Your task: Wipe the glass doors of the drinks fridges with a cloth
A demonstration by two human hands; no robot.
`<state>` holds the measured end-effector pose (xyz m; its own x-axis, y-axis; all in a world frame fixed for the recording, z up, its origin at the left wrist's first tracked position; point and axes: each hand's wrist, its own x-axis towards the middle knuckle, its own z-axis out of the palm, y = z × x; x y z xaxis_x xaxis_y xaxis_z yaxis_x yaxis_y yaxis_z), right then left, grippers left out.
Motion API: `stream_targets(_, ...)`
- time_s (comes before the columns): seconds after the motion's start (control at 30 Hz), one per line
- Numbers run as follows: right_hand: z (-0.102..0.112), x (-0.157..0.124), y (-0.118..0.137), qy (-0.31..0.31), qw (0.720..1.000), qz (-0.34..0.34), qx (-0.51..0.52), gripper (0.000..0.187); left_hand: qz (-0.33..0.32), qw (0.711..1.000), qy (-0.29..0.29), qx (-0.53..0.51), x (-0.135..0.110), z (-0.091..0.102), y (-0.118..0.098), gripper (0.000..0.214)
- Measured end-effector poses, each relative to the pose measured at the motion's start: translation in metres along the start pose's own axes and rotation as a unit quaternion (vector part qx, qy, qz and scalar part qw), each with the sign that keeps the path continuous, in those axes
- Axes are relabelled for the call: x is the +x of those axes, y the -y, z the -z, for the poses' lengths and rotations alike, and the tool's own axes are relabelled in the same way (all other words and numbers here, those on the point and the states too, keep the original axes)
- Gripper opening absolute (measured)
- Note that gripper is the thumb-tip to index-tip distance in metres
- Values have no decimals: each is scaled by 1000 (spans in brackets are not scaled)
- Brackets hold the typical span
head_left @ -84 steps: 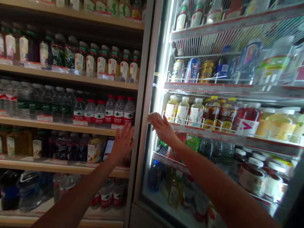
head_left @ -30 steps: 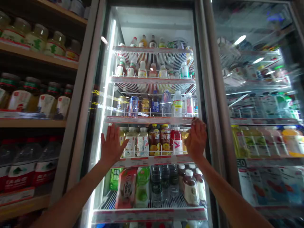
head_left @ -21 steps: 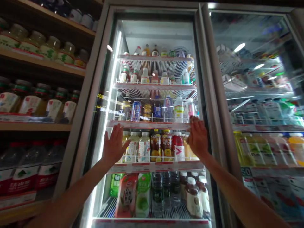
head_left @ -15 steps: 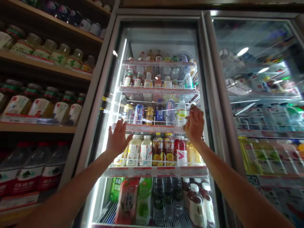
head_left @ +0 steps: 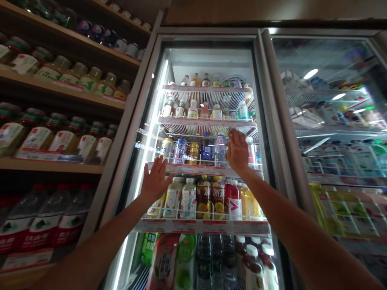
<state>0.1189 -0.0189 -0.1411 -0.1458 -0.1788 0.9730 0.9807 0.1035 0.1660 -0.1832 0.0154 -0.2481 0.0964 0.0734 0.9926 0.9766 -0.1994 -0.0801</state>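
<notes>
My left hand point(head_left: 155, 182) is open, fingers spread and palm forward, at the front of the glass cooler door point(head_left: 208, 60), over the left end of the middle shelf. My right hand point(head_left: 238, 153) is raised at the same door, its fingers curled. A pale edge shows at its fingertips, but I cannot make out what is in it. Behind the right hand stand a clear bottle with a purple label point(head_left: 219, 147) and a dark blue bottle point(head_left: 207, 148). A blue can point(head_left: 180, 150) and a gold can point(head_left: 193, 151) are nearer the left hand.
Below are iced tea bottles point(head_left: 218, 197) and a red drink bottle point(head_left: 232, 199). Large cartons and bottles fill the bottom. Wooden shelves point(head_left: 60, 163) with jars flank the left. A second cooler door point(head_left: 323, 52) is on the right, past a metal frame point(head_left: 276, 108).
My right hand has moved left across the door, uncovering a bottle at the shelf's right end. My left hand stays spread near the same spot. The view has shifted slightly.
</notes>
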Motion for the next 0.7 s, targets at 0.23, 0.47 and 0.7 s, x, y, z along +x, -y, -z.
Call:
stream_targets(0.23, -2, -16, 23, 72, 991, 112, 31, 53, -10, 1000, 4, 8, 5, 5, 8, 60)
stream_targets(0.47, -12, 10, 37, 7, 999, -26, 39, 53, 3, 999, 42, 21, 14, 11, 12, 61)
stream_targets(0.7, -28, -18, 126, 68, 975, 75, 196, 50, -16, 999, -20, -44, 17, 15, -18, 56)
